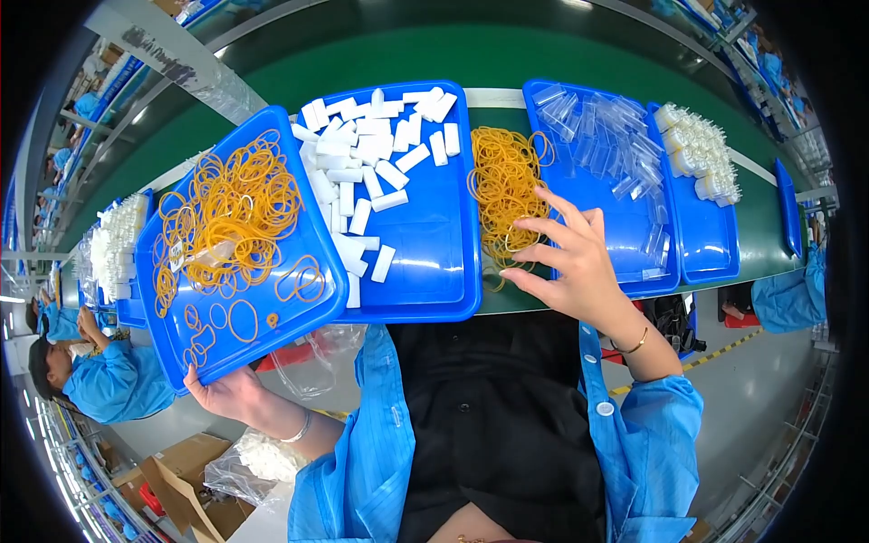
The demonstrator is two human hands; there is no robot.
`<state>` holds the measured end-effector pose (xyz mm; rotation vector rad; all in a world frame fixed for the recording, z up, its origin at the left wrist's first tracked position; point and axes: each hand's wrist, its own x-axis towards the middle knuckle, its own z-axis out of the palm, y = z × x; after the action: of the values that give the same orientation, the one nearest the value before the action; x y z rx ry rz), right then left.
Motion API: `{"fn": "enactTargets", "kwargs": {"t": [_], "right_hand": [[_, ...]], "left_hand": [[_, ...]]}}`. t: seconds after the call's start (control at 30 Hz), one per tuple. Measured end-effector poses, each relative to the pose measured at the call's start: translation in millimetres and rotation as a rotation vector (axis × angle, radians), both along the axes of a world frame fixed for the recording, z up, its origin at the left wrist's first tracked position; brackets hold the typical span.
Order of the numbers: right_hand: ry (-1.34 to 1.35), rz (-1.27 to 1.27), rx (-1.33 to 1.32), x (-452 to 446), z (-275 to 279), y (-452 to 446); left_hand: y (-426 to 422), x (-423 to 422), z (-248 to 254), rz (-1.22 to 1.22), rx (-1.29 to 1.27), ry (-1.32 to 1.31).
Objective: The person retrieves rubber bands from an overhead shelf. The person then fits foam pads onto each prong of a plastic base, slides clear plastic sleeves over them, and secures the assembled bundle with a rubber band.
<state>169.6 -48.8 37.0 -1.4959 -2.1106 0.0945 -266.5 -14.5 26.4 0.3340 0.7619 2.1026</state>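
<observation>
My left hand [222, 391] grips the near edge of a tilted blue tray [262, 348], thumb on the rim and the other fingers hidden below. Yellow rubber bands [240, 204] are heaped in that tray, with a few loose ones near its front. My right hand [561, 253] has its fingers spread at the near right side of a pile of yellow rubber bands [507, 172]. This pile lies between two blue trays. White blocks [371, 149] lie in the tray left of it, and clear plastic pieces [602, 136] in the tray right of it.
White bristly parts [701, 154] stand in a tray at the right, and more [118, 240] at the far left. A co-worker [113, 380] in blue sits at the left. An open cardboard box [190, 480] and a clear bag lie below. A metal post [172, 54] slants across the upper left.
</observation>
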Motion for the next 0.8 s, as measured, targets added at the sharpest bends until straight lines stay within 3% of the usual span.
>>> {"fn": "enactTargets", "kwargs": {"t": [0.33, 0.43, 0.53, 0.8], "right_hand": [[-0.030, -0.039, 0.200, -12, -15, 2], [0.028, -0.140, 0.217, -11, -13, 3], [0.099, -0.230, 0.209, -8, -21, 4], [0.101, -0.274, 0.218, -9, -24, 4]], "left_hand": [[-2, -17, 4, 0.138, 0.100, 0.035], [-2, -28, 18, 0.187, 0.150, -0.075], [-3, -42, 41, 0.163, 0.242, -0.009], [22, -113, 102, 0.383, 0.347, 0.077]]}}
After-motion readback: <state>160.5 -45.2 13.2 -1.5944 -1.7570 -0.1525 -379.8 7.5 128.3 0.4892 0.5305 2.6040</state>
